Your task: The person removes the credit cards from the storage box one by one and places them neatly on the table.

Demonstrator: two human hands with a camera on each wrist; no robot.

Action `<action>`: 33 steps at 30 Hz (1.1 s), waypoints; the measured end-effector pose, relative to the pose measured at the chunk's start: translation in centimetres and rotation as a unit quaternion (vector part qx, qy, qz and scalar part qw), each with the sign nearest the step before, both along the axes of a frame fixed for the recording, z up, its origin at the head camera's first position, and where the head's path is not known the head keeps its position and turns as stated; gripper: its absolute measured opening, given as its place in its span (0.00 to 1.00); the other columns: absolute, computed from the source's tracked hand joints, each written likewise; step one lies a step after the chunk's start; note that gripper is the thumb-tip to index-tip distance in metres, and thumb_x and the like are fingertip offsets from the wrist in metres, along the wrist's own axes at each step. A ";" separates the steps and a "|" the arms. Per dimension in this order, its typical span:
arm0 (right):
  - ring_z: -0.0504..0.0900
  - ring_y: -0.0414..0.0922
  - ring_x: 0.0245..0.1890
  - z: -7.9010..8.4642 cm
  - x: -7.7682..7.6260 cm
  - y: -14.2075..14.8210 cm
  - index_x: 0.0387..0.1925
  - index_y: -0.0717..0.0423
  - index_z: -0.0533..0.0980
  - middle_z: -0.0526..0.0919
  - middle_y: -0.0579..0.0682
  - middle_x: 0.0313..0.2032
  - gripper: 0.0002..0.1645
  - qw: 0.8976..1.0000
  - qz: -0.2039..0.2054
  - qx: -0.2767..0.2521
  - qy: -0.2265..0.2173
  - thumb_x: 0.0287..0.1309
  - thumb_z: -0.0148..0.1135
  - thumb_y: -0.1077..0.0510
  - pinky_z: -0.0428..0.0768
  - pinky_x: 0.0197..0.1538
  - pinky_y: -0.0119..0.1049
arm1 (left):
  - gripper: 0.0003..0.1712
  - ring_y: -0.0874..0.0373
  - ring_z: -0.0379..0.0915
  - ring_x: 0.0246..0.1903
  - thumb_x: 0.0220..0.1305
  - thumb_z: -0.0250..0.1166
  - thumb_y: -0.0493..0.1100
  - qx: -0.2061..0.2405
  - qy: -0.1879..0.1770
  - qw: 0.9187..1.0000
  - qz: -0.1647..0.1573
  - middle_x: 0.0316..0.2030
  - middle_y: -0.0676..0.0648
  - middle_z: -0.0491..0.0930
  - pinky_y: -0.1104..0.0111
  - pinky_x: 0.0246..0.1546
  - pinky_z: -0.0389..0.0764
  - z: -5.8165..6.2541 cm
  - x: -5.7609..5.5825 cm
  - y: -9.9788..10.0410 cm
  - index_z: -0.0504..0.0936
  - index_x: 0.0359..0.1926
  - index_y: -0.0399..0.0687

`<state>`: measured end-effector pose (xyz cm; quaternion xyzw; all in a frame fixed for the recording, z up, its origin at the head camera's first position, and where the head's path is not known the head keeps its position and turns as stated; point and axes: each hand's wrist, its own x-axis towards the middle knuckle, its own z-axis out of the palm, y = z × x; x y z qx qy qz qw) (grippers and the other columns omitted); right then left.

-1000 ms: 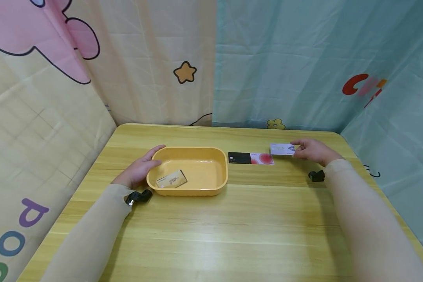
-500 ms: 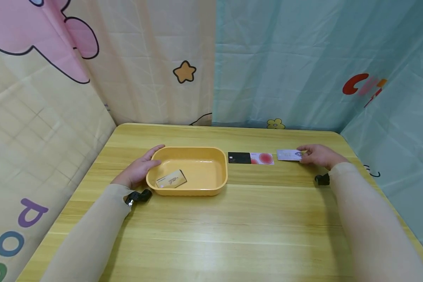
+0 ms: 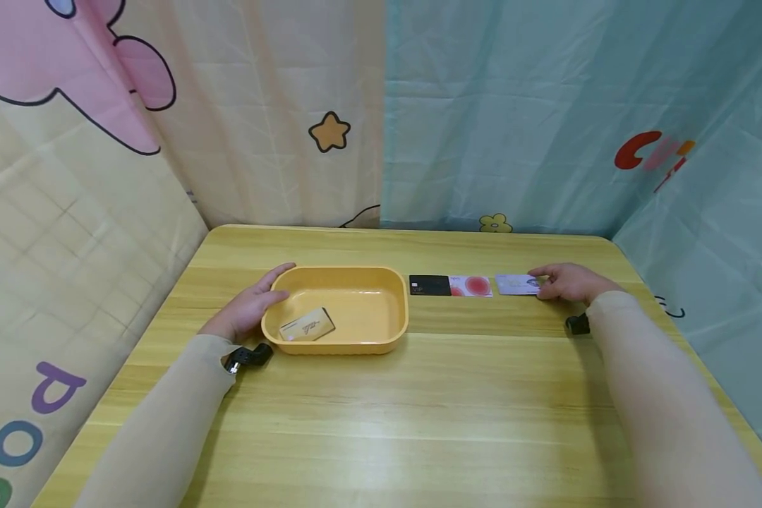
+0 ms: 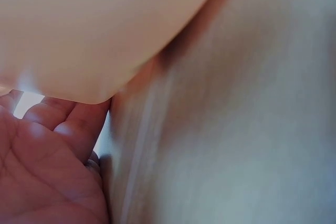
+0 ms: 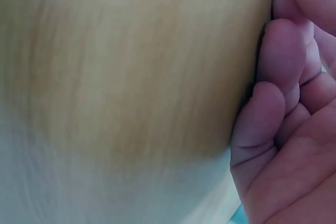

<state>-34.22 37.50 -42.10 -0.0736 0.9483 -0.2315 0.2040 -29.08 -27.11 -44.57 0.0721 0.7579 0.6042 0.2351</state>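
A yellow plastic tray (image 3: 339, 348) stands left of the table's middle, and a gold card (image 3: 307, 325) lies tilted inside it. My left hand (image 3: 244, 310) grips the tray's left end, thumb over the rim; in the left wrist view its fingers go under the curved side. To the tray's right, a black VIP card (image 3: 429, 286) and a white card with pink-red circles (image 3: 471, 286) lie edge to edge. My right hand (image 3: 568, 282) pinches the right end of a pale lilac card (image 3: 514, 284), a small gap from the white one. The right wrist view shows curled fingers (image 5: 283, 51) against the tabletop.
The wooden table (image 3: 368, 423) ends at a back edge close behind the cards. Printed curtains (image 3: 482, 120) hang behind it and at both sides. A small black wrist camera (image 3: 254, 355) sits by the tray's front left corner.
The lilac card came down toward me and right into line with the other cards, then shifted slightly left toward them. The left hand and tray have stayed put.
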 end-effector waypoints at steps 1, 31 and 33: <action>0.71 0.57 0.53 -0.1 0.0 0.0 0.74 0.62 0.68 0.75 0.63 0.57 0.41 1.000 -0.001 -0.005 -0.004 0.62 0.68 0.55 0.67 0.49 0.44 | 0.37 0.50 0.83 0.53 0.85 0.45 0.45 0.002 -0.002 1.000 0.002 0.80 0.35 0.54 0.62 0.46 0.88 0.0 0.0 0.0 0.42 0.85 0.70; 0.66 0.61 0.64 -0.4 0.3 -0.5 0.78 0.59 0.65 0.69 0.69 0.71 0.44 0.997 -0.029 -0.054 -0.038 0.63 0.67 0.55 0.64 0.69 0.60 | 0.37 0.50 0.82 0.55 0.85 0.43 0.45 0.015 -0.011 1.000 0.010 0.80 0.35 0.52 0.59 0.47 0.89 -0.2 0.2 0.0 0.41 0.85 0.72; 0.66 0.61 0.64 -0.3 0.3 -0.6 0.78 0.58 0.65 0.69 0.69 0.70 0.44 0.997 -0.031 -0.054 -0.038 0.63 0.67 0.54 0.64 0.69 0.60 | 0.37 0.50 0.82 0.55 0.85 0.43 0.44 0.017 -0.012 1.000 0.011 0.80 0.35 0.53 0.58 0.47 0.89 -0.2 0.2 0.0 0.42 0.85 0.71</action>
